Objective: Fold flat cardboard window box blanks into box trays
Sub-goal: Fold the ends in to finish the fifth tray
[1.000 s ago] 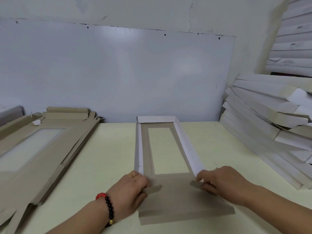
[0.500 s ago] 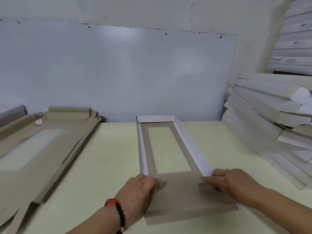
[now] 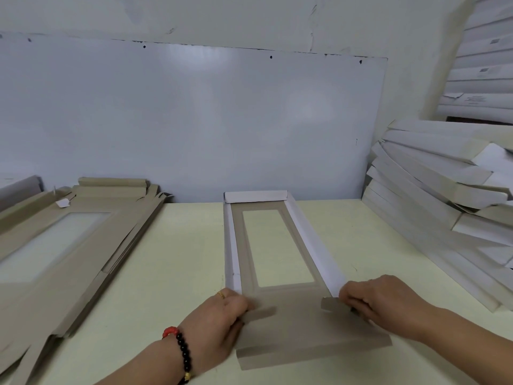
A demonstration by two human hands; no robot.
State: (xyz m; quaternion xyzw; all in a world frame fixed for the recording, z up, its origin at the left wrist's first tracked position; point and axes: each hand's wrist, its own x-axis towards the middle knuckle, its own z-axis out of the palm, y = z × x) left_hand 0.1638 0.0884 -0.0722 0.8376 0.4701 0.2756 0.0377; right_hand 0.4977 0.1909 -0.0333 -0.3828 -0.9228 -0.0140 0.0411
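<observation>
Near edge: the end flap [image 3: 313,354] of the blank [image 3: 277,301] lies flat on the table [image 3: 166,273], unfolded. Just beyond it, left hand [image 3: 219,320] pinches the left corner tab [image 3: 261,312]; right hand [image 3: 380,304] pinches the right corner tab [image 3: 333,304]. Both tabs point inward across the grey panel.

Step in hand, as I judge it: tuck the tabs square across the near end, then lift the flap over them. To do it well, keep each tab creased hard at the side wall's corner and held upright, not slanting, so the flap wraps them cleanly. Bring both in together; hold the walls vertical while folding.

Mid: the window [image 3: 277,248] shows the table through it. Left wall [image 3: 230,245] and right wall [image 3: 313,245] stand up, white inside.

Far: the end wall [image 3: 255,196] is already folded up, close to the wall board [image 3: 194,120]. Flat blanks [image 3: 69,240] lie stacked at left; finished trays [image 3: 444,190] lean in a pile at right.

Change from half a second ago: the tabs are more exposed and lifted off the panel; then the hands lay flatter over them. The right wall leans outward less.
</observation>
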